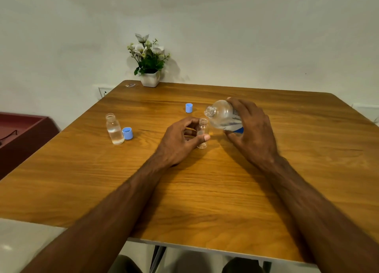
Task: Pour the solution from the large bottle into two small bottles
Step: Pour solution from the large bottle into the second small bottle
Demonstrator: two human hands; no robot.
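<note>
From the head camera, a wooden desk (205, 190) fills the lower part of the picture, with both of the person's forearms reaching over its near edge toward the middle.

The right hand (251, 129) is curled round the large bottle (223, 114), thumb under it and fingers over its top. The bottle is clear with a blue and white label, tilted over to the left, its open threaded mouth lying just above and beside the mouth of an uncapped small bottle (203, 135).

This small bottle stands upright on the desk near its middle and looks nearly empty. The left hand (180, 141) pinches it, thumb across the front and fingers curled behind.

A second small bottle (114, 129) stands upright toward the left edge of the desk, well apart from the hands, uncapped and holding clear liquid to about half its height. A blue cap (127, 133) lies just beside it on its right, open side up. Another blue cap (189, 108) sits farther back, near the large bottle's mouth.

A white pot of flowers (150, 67) stands at the far left corner against the wall.
</note>
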